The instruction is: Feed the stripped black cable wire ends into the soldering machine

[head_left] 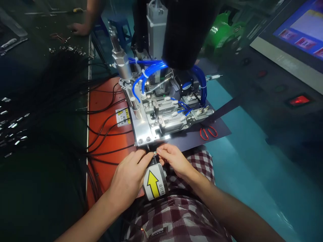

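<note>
Right hand [174, 159]: I hold its thumb and forefinger closed on a small part [155, 153] with fine coloured strands. Left hand [130, 171]: I have its fingertips at the opposite end of the same part; I cannot tell whether they pinch it or only touch it. The part lies between the two sets of fingertips, at the near edge of the metal machine [142, 129].

Just below the grip, toward the body, is a white label [148, 191] with a yellow arrow [153, 184]. Beyond the grip stand the machine's metal blocks, with blue tubes [154, 69] arching above them. Right of the grip, red-handled scissors [208, 133] lie on a dark plate [222, 129]. Left of the grip, black cables [101, 136] run across an orange board [107, 101] toward a dark bundle [47, 77]. A warning label [123, 117] is fixed to the board beside the machine. Far right of the grip are a screen [300, 28] and a lit red switch [299, 100]. Far left, past the board, another person's hand [80, 29] rests on a dark table [54, 25].
</note>
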Demonstrator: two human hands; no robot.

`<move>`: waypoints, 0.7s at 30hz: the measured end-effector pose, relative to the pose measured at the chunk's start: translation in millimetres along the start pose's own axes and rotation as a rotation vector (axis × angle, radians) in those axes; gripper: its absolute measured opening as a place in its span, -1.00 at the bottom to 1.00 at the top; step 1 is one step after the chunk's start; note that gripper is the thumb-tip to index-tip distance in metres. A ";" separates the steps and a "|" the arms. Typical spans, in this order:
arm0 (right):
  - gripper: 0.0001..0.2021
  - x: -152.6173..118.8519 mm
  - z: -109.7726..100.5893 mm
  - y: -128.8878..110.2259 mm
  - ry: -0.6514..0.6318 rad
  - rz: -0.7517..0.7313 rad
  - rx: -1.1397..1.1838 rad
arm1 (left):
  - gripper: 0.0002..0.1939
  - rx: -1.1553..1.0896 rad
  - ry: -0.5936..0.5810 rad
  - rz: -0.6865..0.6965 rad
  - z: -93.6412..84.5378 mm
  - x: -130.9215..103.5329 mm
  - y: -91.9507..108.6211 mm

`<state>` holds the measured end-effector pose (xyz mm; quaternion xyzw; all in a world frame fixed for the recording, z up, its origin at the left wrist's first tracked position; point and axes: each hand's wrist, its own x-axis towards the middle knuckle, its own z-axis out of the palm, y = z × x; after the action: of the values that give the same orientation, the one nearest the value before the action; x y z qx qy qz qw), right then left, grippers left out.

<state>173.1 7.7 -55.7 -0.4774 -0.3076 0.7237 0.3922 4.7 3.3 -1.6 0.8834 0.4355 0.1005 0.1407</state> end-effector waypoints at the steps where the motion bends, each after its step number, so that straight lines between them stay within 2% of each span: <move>1: -0.72 -0.2 0.1 0.0 0.002 -0.005 -0.012 | -0.65 -0.008 0.002 0.014 1.1 0.1 0.0; 13: -0.76 -2.2 3.9 -3.4 0.077 -0.127 -0.164 | -0.59 0.078 -0.142 0.008 1.3 -1.0 -2.6; 21: -0.79 -3.6 4.4 -1.9 0.115 -0.130 -0.195 | -0.60 0.118 -0.152 -0.050 0.2 3.4 1.9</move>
<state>170.4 5.2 -51.0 -0.5328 -0.3837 0.6351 0.4069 8.2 5.0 -1.0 0.8842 0.4504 0.0037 0.1236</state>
